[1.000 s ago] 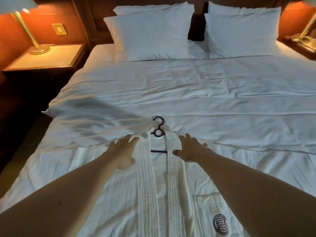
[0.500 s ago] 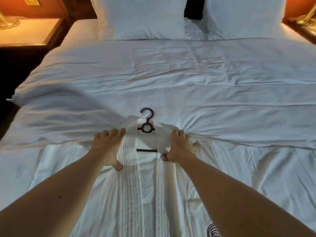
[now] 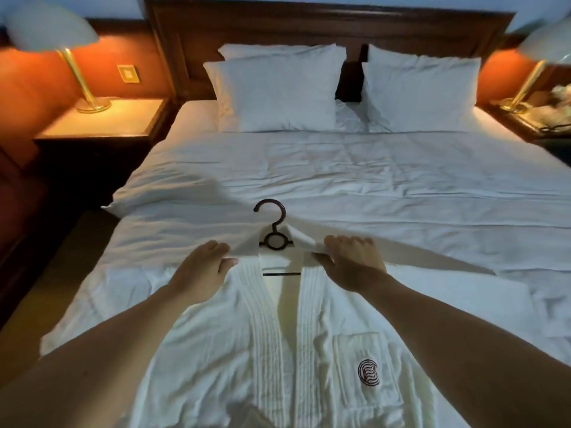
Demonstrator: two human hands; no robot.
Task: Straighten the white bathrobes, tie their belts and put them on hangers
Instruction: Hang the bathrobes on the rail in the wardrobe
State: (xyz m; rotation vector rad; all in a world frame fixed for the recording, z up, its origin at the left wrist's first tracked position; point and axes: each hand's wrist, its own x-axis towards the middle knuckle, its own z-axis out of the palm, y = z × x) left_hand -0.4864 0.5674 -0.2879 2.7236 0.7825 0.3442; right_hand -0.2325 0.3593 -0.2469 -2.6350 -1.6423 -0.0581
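Nearest the camera, a white bathrobe (image 3: 278, 350) is lying front-up on the bed (image 3: 370, 186), its ribbed lapels running away from the viewer and an embroidered chest pocket (image 3: 369, 370) showing to the right. Whether its belt is tied cannot be told; the waist is falling below the frame.

Farther up, both hands are working at the collar. The left hand (image 3: 202, 268) is pinching the left shoulder fabric between thumb and fingers pressed together. The right hand (image 3: 352, 262) is gripping the right collar edge, its fingers curled together over the cloth.

Between them a dark hanger (image 3: 273, 231) is sitting inside the neck opening, its hook pointing toward the pillows (image 3: 278, 94) and its crossbar showing in the gap between the lapels.

Judging the risk: the robe is probably being seated on the hanger's shoulders. An uneven pull from either hand could be dragging one shoulder off its arm, leaving the garment lopsided once lifted. The loose duvet underneath could also be bunching and catching the hook.

Beyond, two lit brass lamps (image 3: 89, 88) are standing on the bedside tables (image 3: 102, 122).
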